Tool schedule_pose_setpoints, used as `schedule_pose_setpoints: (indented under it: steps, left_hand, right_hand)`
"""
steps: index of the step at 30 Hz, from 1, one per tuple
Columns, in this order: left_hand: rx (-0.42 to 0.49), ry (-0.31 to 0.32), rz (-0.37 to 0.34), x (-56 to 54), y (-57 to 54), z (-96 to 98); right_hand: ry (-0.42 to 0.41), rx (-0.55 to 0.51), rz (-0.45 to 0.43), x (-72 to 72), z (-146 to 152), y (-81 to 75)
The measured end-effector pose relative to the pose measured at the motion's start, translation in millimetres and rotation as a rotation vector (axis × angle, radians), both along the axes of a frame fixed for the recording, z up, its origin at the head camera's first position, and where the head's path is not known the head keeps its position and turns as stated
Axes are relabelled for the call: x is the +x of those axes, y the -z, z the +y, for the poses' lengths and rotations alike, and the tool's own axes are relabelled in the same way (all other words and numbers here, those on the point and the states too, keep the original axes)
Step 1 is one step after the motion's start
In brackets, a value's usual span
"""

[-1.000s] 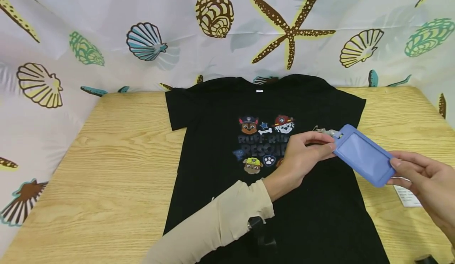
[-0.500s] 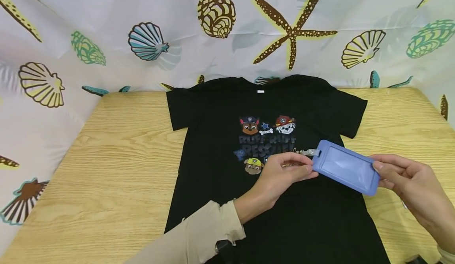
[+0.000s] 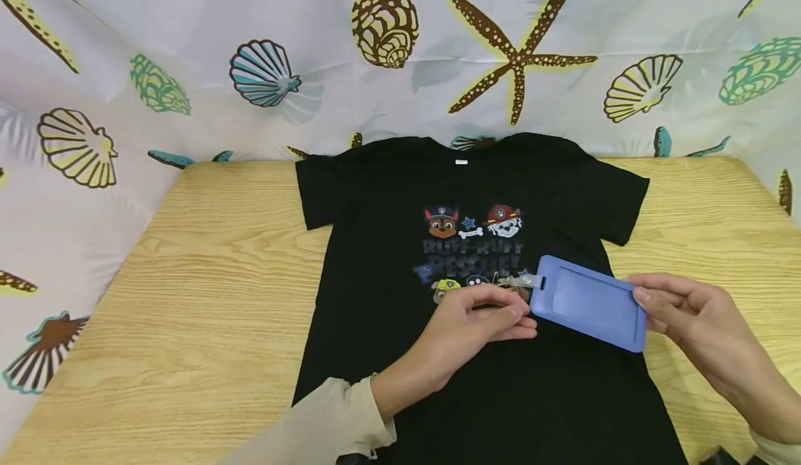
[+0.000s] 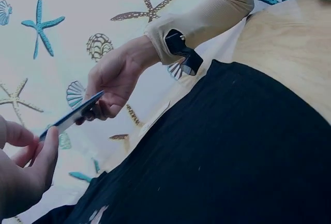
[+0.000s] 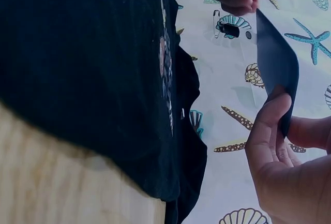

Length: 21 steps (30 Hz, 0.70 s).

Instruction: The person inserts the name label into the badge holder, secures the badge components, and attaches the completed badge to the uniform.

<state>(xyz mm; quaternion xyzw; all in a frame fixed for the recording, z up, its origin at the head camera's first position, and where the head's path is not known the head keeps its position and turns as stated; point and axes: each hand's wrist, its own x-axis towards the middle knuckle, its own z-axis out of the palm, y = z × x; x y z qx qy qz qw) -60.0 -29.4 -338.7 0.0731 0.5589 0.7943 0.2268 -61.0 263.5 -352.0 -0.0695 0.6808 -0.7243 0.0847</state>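
Observation:
A blue badge holder [image 3: 591, 302] with a see-through window is held above the black T-shirt [image 3: 375, 354], tilted with its right end lower. My right hand [image 3: 701, 333] grips its right end, thumb on the front face. At the lower left corner, the fingertips of my left hand [image 3: 466, 329] pinch the edge; the left wrist view shows this badge holder [image 4: 77, 114] nearly edge-on between both hands. From the slot at its left end extends a clear strap with a metal clip [image 3: 526, 281]. A safety pin [image 5: 216, 25] shows beside the clip in the right wrist view.
The T-shirt lies spread on a wooden table [image 3: 206, 277], collar toward the back, with cartoon dogs and lettering on its chest. Behind the table hangs a white curtain [image 3: 325, 6] printed with shells and starfish. Dark camera mounts sit at the wrists.
Both hands have carried the badge holder left and slightly down, over the shirt, and its tilt has lessened. A white card seen earlier at the right is now hidden behind my right hand.

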Motion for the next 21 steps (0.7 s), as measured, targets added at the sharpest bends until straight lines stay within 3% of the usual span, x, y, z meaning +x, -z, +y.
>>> schedule_pose_setpoints:
  steps: [6, 13, 17, 21]
  left_hand:
    - [-0.084, 0.067, 0.078, -2.5, -0.9, -23.0]
    - [-0.132, -0.003, 0.125, -11.8, 0.5, -41.0]
    - [-0.126, 0.000, 0.094, -17.6, -3.7, -43.5]
    - [-0.058, 0.091, 0.037, -19.6, -7.5, -42.8]
  right_hand:
    - [-0.044, -0.041, 0.034, -2.2, -0.3, -1.1]
    - [-0.099, -0.111, 0.065, -6.3, -0.2, -1.6]
    - [-0.111, -0.110, 0.073, -8.3, -3.3, -1.9]
    - [-0.132, -0.102, 0.076, -9.3, -7.7, -3.9]
